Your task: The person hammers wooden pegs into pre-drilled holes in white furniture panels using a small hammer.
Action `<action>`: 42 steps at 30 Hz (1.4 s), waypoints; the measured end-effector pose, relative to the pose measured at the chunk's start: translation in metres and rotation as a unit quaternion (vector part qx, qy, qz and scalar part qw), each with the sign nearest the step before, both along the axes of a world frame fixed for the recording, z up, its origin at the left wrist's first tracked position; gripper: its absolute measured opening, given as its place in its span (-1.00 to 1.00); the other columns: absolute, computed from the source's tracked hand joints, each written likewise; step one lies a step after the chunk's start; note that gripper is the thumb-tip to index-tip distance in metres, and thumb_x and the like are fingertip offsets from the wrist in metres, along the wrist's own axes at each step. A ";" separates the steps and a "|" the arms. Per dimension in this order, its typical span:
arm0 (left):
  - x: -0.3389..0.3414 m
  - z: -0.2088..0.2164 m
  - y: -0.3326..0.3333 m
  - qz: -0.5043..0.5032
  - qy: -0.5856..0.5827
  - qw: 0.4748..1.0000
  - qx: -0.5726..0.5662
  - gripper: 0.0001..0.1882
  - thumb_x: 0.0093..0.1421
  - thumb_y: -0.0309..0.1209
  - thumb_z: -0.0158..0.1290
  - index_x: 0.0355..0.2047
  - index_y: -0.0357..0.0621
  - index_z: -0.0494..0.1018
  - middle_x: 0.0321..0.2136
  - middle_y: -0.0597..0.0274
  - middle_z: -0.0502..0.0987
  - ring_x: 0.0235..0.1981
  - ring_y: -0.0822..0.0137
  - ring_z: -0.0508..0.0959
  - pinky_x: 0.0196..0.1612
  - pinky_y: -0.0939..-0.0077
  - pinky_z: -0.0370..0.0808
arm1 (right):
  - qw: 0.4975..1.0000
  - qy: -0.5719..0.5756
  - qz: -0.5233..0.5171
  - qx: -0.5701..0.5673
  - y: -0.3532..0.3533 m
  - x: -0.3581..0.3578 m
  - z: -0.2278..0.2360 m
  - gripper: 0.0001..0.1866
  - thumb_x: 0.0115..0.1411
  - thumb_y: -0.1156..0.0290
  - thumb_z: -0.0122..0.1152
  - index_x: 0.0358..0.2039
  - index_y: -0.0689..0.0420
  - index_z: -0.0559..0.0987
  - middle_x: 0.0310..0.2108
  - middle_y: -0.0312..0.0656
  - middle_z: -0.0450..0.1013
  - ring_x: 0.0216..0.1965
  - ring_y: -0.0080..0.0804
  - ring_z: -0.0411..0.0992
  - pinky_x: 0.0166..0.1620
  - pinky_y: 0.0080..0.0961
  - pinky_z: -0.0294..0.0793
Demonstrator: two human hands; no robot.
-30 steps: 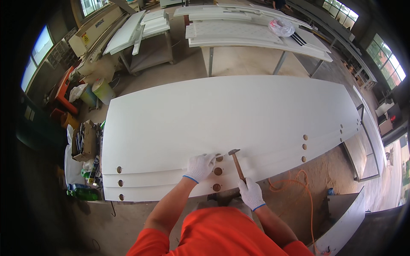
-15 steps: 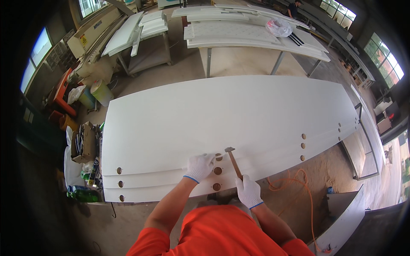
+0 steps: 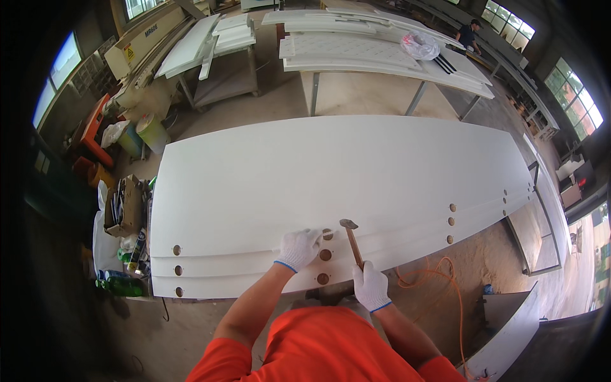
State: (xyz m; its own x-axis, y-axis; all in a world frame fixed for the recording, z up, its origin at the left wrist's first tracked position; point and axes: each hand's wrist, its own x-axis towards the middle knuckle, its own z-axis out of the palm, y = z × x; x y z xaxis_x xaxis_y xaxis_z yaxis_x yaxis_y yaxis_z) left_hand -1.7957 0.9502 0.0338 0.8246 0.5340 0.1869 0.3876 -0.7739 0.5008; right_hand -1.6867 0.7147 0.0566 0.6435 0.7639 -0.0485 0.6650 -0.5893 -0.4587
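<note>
My left hand, in a white knitted glove with a blue cuff, rests on the top white panel. Its fingers are pinched together at the edge of the farthest hole in the middle row; whatever they hold is too small to make out. In my right hand, gloved the same way, is the wooden handle of a hammer. The hammer head is raised just right of that hole, apart from my left fingers. Several panels lie stacked in steps, with round holes along their near edges.
Behind stands a long table with more white panels and a plastic bag. A cardboard box of tools and green bottles sit at the left. An orange hose trails at the right. A person is at the far right.
The hammer head has shifted slightly right, away from the hole. My left hand stays by the hole. The whole view has moved a little, and the far person shows more fully.
</note>
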 end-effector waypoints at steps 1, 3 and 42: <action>0.000 -0.003 -0.001 0.003 -0.015 1.000 0.011 -0.87 0.29 -0.30 0.09 -0.24 0.09 0.63 -0.43 0.09 0.65 -0.41 -0.06 0.66 -0.34 0.02 0.59 | 1.000 -0.013 0.006 -0.026 0.000 0.002 -0.012 -0.54 0.48 -0.01 0.00 -0.26 0.19 0.49 -0.56 0.11 0.55 -0.48 0.21 0.57 -0.35 0.13 0.53; -0.001 0.001 -0.001 0.009 -0.033 0.999 0.015 -0.85 0.31 -0.30 0.09 -0.20 0.10 0.65 -0.43 0.09 0.65 -0.42 -0.06 0.66 -0.35 0.03 0.59 | 0.999 -0.024 0.014 -0.045 0.000 0.004 -0.015 -0.54 0.48 -0.01 0.01 -0.26 0.19 0.49 -0.56 0.11 0.55 -0.48 0.21 0.57 -0.36 0.12 0.53; -0.033 -0.011 0.008 0.044 -0.056 0.996 0.062 -0.93 0.26 -0.32 0.12 -0.32 0.07 0.59 -0.45 0.13 0.64 -0.49 -0.04 0.66 -0.43 0.00 0.60 | 0.998 0.041 0.034 -0.027 0.023 -0.016 -0.003 -0.50 0.47 -0.06 0.00 -0.30 0.18 0.51 -0.51 0.13 0.57 -0.42 0.25 0.58 -0.30 0.17 0.53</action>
